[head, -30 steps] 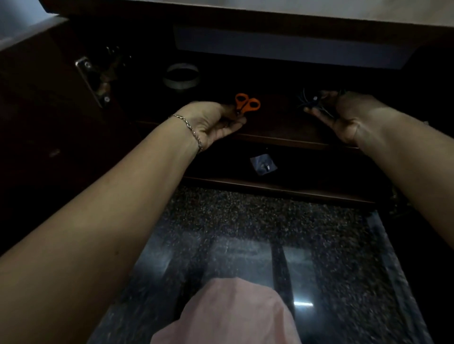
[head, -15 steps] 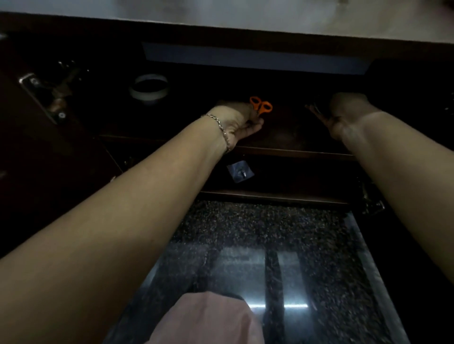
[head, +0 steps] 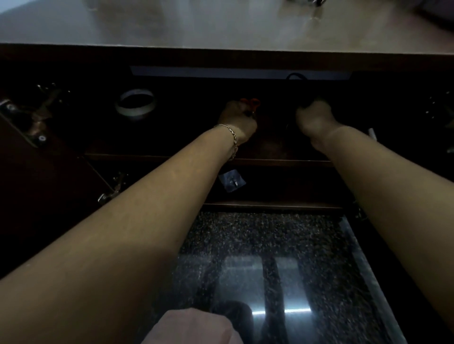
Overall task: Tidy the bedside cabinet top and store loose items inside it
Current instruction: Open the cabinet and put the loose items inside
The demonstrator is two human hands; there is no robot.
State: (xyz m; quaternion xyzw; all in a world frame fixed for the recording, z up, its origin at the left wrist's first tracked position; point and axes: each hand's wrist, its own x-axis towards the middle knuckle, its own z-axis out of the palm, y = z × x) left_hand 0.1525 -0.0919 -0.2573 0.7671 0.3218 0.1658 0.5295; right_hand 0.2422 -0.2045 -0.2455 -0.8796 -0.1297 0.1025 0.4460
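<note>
Orange scissors point(head: 250, 102) sit under your left hand point(head: 237, 120), deep on the upper shelf point(head: 270, 147) of the open cabinet; your fingers are curled round the handles, and the blades are hidden. Your right hand point(head: 314, 117) reaches in alongside, to the right, closed in a loose fist on something dark, possibly a cord; the shadow leaves it uncertain. A roll of tape point(head: 135, 104) lies farther left on the same shelf, and a small clear packet point(head: 232, 180) rests on the lower shelf. Storing appears well under way. On the pale cabinet top point(head: 196, 27), a few blurred objects point(head: 304, 2) show at the far right edge, so some tidying probably remains.
</note>
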